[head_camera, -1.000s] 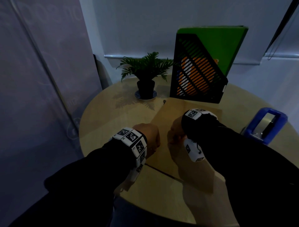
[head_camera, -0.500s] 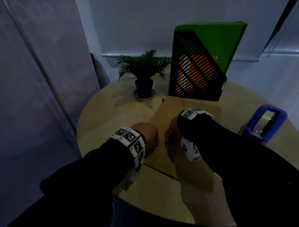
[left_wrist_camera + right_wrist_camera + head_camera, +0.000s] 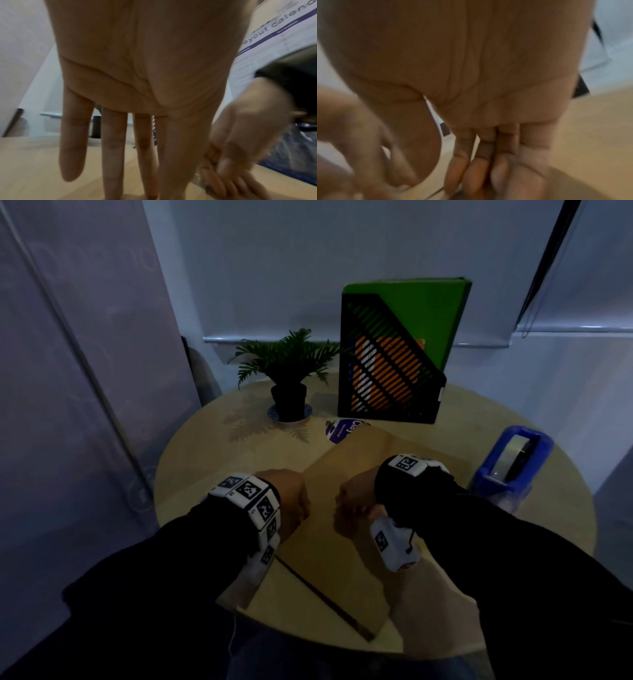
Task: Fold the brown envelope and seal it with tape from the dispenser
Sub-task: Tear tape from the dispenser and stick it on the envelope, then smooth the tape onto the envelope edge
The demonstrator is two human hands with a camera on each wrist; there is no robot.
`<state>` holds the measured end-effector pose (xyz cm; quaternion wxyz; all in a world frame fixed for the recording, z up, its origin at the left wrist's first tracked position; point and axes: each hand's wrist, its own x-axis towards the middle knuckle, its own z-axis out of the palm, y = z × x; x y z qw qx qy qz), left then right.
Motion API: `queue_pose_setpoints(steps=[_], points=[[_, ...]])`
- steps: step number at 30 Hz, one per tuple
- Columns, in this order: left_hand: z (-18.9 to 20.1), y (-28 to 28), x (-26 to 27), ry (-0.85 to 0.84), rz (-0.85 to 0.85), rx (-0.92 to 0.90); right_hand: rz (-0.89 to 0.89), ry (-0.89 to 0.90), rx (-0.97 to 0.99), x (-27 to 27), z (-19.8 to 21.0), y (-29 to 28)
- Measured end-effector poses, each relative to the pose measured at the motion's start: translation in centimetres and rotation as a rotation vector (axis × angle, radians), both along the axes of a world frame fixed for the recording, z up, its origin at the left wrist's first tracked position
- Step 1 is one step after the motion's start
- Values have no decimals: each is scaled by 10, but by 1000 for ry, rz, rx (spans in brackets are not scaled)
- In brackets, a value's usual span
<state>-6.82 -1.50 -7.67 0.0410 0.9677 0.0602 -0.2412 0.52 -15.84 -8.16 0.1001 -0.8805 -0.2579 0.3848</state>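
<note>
The brown envelope (image 3: 329, 546) lies diagonally across the middle of the round wooden table (image 3: 212, 460). A purple-and-white printed sheet (image 3: 344, 431) pokes out at its far end. My left hand (image 3: 291, 501) stands over the envelope's left edge, its straight fingers (image 3: 113, 155) pointing down at the surface. My right hand (image 3: 352, 503) is beside it on the envelope, with its fingers (image 3: 476, 175) straight, held together and their tips touching the paper. The tips are blurred, so whether anything is under them is unclear. The blue tape dispenser (image 3: 513, 463) stands at the right, a hand's width from my right wrist.
A small potted plant (image 3: 289, 371) stands at the back of the table. To its right is a black slotted file holder (image 3: 387, 378) with a green folder. Walls close in at the left and behind. The table's near edge is just below my forearms.
Both hands stay on the envelope, a little lower and slightly further apart. The view has shifted, and the printed sheet at the envelope's far end now shows.
</note>
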Motion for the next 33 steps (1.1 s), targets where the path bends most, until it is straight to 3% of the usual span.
queue_pose_setpoints(steps=[6, 11, 18, 25, 28, 33], points=[[11, -8, -10, -12, 14, 18, 65, -16, 153, -9, 14, -25], [29, -14, -10, -278, 88, -85, 16, -332, 171, -16, 42, -65], [54, -56, 6, -643, 70, -372, -195, -763, 513, -10, 67, -124], [44, -127, 34, -627, -41, -565, -377, -1005, 617, 17, 62, -181], [37, -152, 45, -606, -31, -661, -465, -1008, 576, 30, 56, -204], [30, -184, 60, -600, 20, -800, -573, -811, 441, 57, 38, -227]])
